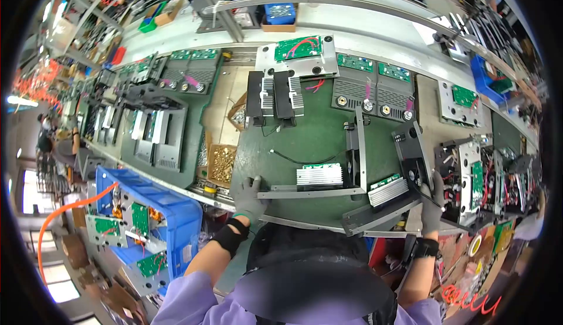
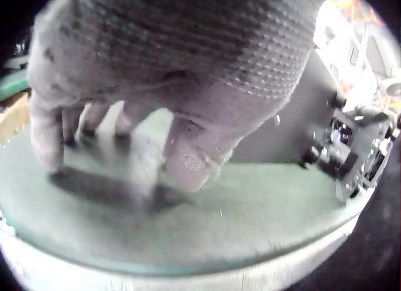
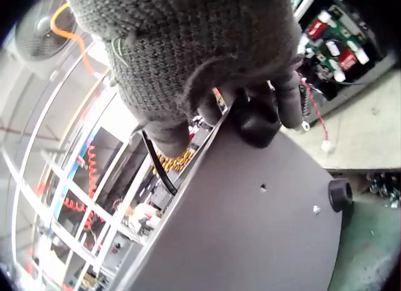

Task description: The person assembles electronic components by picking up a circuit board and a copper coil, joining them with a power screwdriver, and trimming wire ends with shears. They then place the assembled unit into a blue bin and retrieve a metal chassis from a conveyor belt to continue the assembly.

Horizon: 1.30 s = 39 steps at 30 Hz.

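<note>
Both hands wear grey knit gloves. My left hand [image 1: 251,199] is low over the green mat [image 2: 250,222], beside the left end of a grey metal frame [image 1: 311,193]. In the left wrist view its fingers [image 2: 47,140] bend down toward the mat, with nothing clear between them and the thumb. My right hand [image 1: 433,207] grips the edge of a tilted grey metal housing [image 3: 250,222] with black rubber feet [image 3: 340,194]. A thin black cable [image 3: 160,165] comes out by its thumb. A finned heat sink [image 1: 388,192] with a green circuit board lies in that housing; another heat sink [image 1: 319,175] is inside the frame.
Two black-and-silver heat-sink units [image 1: 274,97] and a plate with a circuit board [image 1: 299,49] stand at the back. Grey housings [image 1: 375,90] are right of them. A box of brass-coloured parts [image 1: 223,163] and a blue crate [image 1: 182,225] are at left. More electronics units [image 1: 472,178] stand right.
</note>
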Motion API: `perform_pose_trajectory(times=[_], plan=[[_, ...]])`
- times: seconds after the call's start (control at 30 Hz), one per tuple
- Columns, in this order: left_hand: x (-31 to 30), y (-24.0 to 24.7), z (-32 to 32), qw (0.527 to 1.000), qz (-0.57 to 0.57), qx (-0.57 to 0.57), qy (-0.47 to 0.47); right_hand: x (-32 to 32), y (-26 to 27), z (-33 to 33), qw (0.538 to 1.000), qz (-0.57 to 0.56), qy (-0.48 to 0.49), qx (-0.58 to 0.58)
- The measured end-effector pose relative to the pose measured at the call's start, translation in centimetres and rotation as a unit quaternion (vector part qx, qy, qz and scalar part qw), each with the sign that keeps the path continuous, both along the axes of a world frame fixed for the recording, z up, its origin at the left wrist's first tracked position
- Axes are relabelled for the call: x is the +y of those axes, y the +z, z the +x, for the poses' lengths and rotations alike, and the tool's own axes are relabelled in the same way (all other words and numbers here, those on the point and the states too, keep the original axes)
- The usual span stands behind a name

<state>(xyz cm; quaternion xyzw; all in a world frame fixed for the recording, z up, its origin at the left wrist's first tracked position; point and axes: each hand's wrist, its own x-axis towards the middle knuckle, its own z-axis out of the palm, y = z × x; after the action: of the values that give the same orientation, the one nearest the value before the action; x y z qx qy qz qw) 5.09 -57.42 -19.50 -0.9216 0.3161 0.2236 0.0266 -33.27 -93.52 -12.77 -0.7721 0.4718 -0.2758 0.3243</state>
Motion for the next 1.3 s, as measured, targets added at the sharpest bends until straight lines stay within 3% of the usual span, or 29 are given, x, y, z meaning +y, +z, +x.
perform_pose_trajectory(times=[0.03,0.07,0.13,0.17,0.2,0.3,0.33,0.4,0.43,0.53,0.6,0.67,0.77,0.83,0.9,0.97,1.13,1.2,1.3], plan=[[-0.1,2.3,1.0,0.990,-0.124,0.056,-0.026,-0.5,0.3,0.4,0.995,0.002,-0.034,0.092],[-1.2,4.3,1.3,0.990,-0.128,0.060,-0.030,-1.2,0.7,1.0,0.981,0.005,-0.064,0.181],[-3.7,8.6,1.6,0.945,-0.268,0.160,0.093,-3.0,1.9,1.8,0.961,0.062,-0.115,0.244],[-5.5,11.7,1.1,0.932,-0.328,0.156,-0.001,-4.1,1.4,1.4,0.951,0.070,-0.119,0.277],[-6.7,13.1,0.5,0.923,-0.334,0.167,-0.095,-4.2,2.0,2.3,0.922,0.061,-0.138,0.357],[-10.3,12.4,-3.0,0.892,-0.287,0.140,-0.319,-4.0,3.0,3.5,0.912,0.066,-0.152,0.375],[-10.9,12.0,-3.1,0.890,-0.290,0.142,-0.323,-4.4,1.5,2.6,0.915,0.037,-0.164,0.367],[-12.0,11.4,-3.1,0.906,-0.090,0.212,-0.355,-4.6,1.0,2.1,0.915,0.009,-0.181,0.361],[-10.4,10.3,-2.6,0.906,-0.170,0.193,-0.337,-4.3,1.3,2.6,0.914,0.011,-0.183,0.362],[-6.4,11.5,0.6,0.924,-0.161,0.147,-0.314,-4.1,1.1,2.3,0.915,0.017,-0.188,0.357],[-3.0,12.2,2.7,0.947,-0.133,0.129,-0.263,-3.6,1.7,3.0,0.919,0.010,-0.185,0.349],[-1.9,13.5,4.7,0.964,-0.019,0.121,-0.235,-3.7,1.4,2.9,0.920,0.024,-0.185,0.344],[-4.4,18.4,4.1,0.970,-0.020,0.052,-0.238,-4.0,0.6,2.3,0.927,-0.023,-0.150,0.344],[-8.5,22.2,1.9,0.952,-0.124,0.050,-0.276,-4.0,3.8,4.4,0.926,0.041,-0.112,0.358],[-13.8,24.3,-1.1,0.919,-0.206,0.181,-0.284,-4.4,3.5,4.4,0.930,0.038,-0.090,0.355],[-19.5,23.0,-3.8,0.878,-0.271,0.176,-0.353,-4.2,2.9,4.2,0.941,0.012,-0.083,0.327],[-38.6,14.7,-7.1,0.925,-0.100,0.106,-0.352,-3.8,3.7,4.7,0.948,0.025,-0.100,0.302],[-42.5,10.6,-7.6,0.925,-0.056,0.082,-0.367,-3.8,4.1,4.7,0.947,0.031,-0.094,0.305],[-45.5,3.1,-7.3,0.884,-0.042,-0.114,-0.451,-3.7,4.3,4.7,0.946,0.049,-0.086,0.309]])
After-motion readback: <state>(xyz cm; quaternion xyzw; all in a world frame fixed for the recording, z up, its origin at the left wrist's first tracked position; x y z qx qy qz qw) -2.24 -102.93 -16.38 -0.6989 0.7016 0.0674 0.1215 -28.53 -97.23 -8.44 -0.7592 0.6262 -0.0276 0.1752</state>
